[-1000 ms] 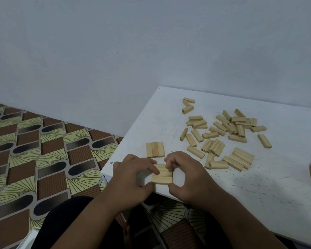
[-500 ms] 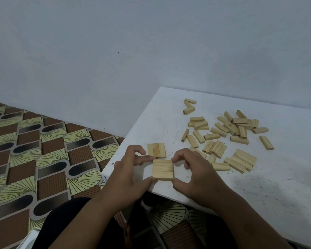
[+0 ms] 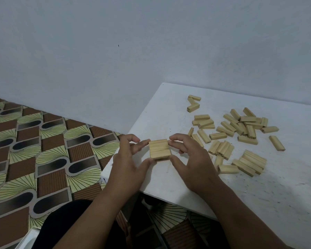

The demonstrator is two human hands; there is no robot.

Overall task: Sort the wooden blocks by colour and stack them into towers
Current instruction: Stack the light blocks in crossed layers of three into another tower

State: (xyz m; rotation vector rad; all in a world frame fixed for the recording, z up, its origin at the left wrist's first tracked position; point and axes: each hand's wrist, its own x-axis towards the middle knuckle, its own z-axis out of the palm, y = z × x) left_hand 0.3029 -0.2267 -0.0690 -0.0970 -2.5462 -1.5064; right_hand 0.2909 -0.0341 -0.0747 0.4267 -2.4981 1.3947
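Here both hands [image 3: 160, 159] pinch an unmarked block stack [image 3: 159, 149] on the table [image 3: 258, 194].

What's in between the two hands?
In the head view, a flat set of wooden blocks sits between the left hand and right hand, pinched by both.

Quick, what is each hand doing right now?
Left hand: pinches the left side of the layer of blocks between fingers and thumb.
Right hand: pinches the right side of the same layer.

Left hand [image 3: 131, 163] and right hand [image 3: 190, 159] side by side, thumbs and fingers curled inward, pinching.
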